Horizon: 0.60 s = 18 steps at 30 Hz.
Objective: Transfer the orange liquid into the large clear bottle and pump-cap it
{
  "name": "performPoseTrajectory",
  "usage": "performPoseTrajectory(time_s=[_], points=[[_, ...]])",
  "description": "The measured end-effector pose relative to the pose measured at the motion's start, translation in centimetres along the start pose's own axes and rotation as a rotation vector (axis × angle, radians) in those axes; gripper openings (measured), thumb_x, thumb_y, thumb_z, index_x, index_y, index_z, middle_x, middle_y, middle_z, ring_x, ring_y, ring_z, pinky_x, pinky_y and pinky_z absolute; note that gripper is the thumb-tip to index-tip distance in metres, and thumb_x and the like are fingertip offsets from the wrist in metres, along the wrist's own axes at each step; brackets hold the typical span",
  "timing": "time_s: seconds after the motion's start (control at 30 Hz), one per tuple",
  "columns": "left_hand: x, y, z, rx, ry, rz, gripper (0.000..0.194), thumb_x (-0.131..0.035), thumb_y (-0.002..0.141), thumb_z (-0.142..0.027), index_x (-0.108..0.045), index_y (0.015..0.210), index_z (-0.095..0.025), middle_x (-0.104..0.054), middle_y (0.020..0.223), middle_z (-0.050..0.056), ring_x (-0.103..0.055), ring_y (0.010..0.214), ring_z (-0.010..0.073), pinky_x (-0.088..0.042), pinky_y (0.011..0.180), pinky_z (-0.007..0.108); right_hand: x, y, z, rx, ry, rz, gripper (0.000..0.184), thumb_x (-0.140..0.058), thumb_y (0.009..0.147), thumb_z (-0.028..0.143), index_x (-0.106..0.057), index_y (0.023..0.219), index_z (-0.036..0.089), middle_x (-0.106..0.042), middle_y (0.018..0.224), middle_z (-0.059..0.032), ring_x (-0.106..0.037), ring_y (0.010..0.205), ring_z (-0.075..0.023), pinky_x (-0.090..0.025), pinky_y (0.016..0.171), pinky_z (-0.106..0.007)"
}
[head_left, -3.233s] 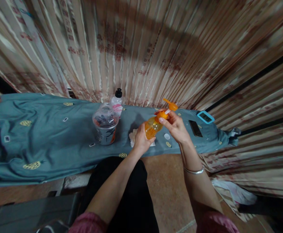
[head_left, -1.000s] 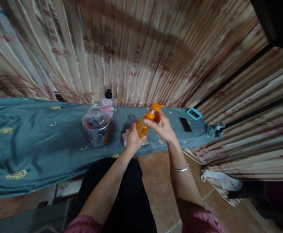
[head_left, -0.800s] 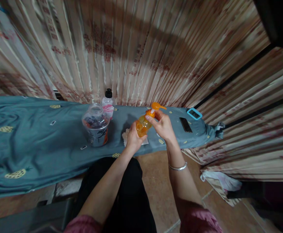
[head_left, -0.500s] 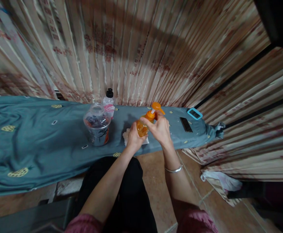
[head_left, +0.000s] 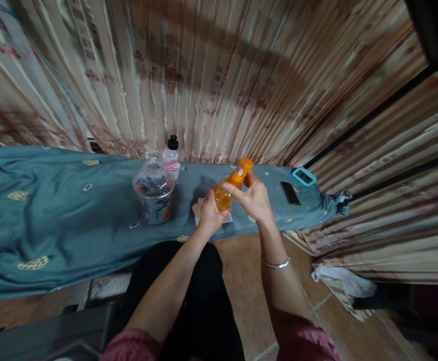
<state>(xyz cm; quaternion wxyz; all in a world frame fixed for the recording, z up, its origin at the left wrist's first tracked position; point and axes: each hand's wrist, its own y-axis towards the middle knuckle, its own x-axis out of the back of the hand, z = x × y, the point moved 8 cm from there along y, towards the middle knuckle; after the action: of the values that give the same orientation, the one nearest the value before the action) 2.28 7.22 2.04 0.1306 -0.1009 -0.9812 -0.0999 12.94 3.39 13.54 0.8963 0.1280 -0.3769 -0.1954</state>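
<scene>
An amber pump bottle (head_left: 224, 196) with an orange pump head (head_left: 245, 164) is held tilted above the cloth-covered surface, its top leaning to the right. My left hand (head_left: 211, 214) is wrapped round the lower body of the bottle. At its neck, my right hand (head_left: 255, 198) grips the orange collar with thumb and fingers; some of those fingers are hidden behind the bottle. Beneath the hands lies a pale cloth or paper (head_left: 197, 208), partly covered by my left hand.
A clear plastic jar (head_left: 154, 195) stands left of my hands, with a black-capped bottle (head_left: 171, 163) behind it. To the right lie a dark phone (head_left: 290, 193) and a blue-framed digital timer (head_left: 304, 176). Pleated curtains (head_left: 203, 75) hang behind the teal cloth (head_left: 91, 215).
The pump head has turned, its spout no longer pointing right toward my right hand. My right hand has shifted slightly on the bottle neck. The view has moved a little.
</scene>
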Motion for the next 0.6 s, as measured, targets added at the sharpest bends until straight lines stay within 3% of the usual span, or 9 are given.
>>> performPoseTrajectory(time_s=[0.13, 0.33, 0.47, 0.53, 0.6], points=[[0.16, -0.07, -0.47, -0.024, 0.028, -0.011, 0.072, -0.078, 0.062, -0.014, -0.046, 0.126, -0.021, -0.065, 0.122, 0.009, -0.064, 0.112, 0.027, -0.051, 0.095, 0.04, -0.12, 0.64, 0.15, 0.065, 0.045, 0.108, 0.057, -0.054, 0.077, 0.07, -0.061, 0.108, 0.022, -0.07, 0.103, -0.0043, -0.066, 0.095, -0.0216, -0.049, 0.085, -0.033], [0.18, -0.05, -0.22, -0.006, 0.052, -0.007, 0.074, -0.08, 0.061, -0.016, -0.046, 0.126, -0.02, -0.065, 0.123, 0.01, -0.063, 0.112, 0.0281, -0.051, 0.095, 0.04, 0.45, -0.08, -0.19, -0.068, -0.098, -0.171, 0.057, -0.063, 0.073, 0.067, -0.062, 0.099, 0.015, -0.068, 0.097, -0.0139, -0.063, 0.093, -0.0316, -0.044, 0.088, -0.046], [0.19, -0.16, -0.25, -0.01, 0.05, -0.018, 0.073, -0.08, 0.061, -0.015, -0.047, 0.125, -0.021, -0.066, 0.122, 0.009, -0.063, 0.113, 0.028, -0.051, 0.096, 0.04, 0.06, 0.25, -0.07, 0.02, 0.01, -0.006, 0.066, -0.066, 0.069, 0.068, -0.058, 0.112, 0.019, -0.068, 0.104, -0.0085, -0.065, 0.095, -0.0254, -0.049, 0.086, -0.039], [0.22, -0.2, -0.35, -0.016, 0.051, -0.025, 0.074, -0.08, 0.061, -0.015, -0.047, 0.126, -0.021, -0.066, 0.122, 0.009, -0.062, 0.114, 0.028, -0.05, 0.097, 0.04, -0.08, 0.49, 0.06, 0.082, 0.077, 0.099, 0.062, -0.06, 0.074, 0.069, -0.058, 0.114, 0.022, -0.068, 0.11, -0.0049, -0.065, 0.1, -0.0212, -0.05, 0.088, -0.034], [0.18, -0.19, -0.35, -0.014, 0.053, -0.021, 0.075, -0.08, 0.061, -0.015, -0.046, 0.127, -0.02, -0.065, 0.122, 0.01, -0.062, 0.114, 0.028, -0.05, 0.098, 0.041, -0.08, 0.62, 0.0, 0.091, 0.086, 0.116, 0.053, -0.056, 0.078, 0.066, -0.061, 0.108, 0.022, -0.069, 0.108, -0.0037, -0.065, 0.101, -0.0206, -0.049, 0.089, -0.034]])
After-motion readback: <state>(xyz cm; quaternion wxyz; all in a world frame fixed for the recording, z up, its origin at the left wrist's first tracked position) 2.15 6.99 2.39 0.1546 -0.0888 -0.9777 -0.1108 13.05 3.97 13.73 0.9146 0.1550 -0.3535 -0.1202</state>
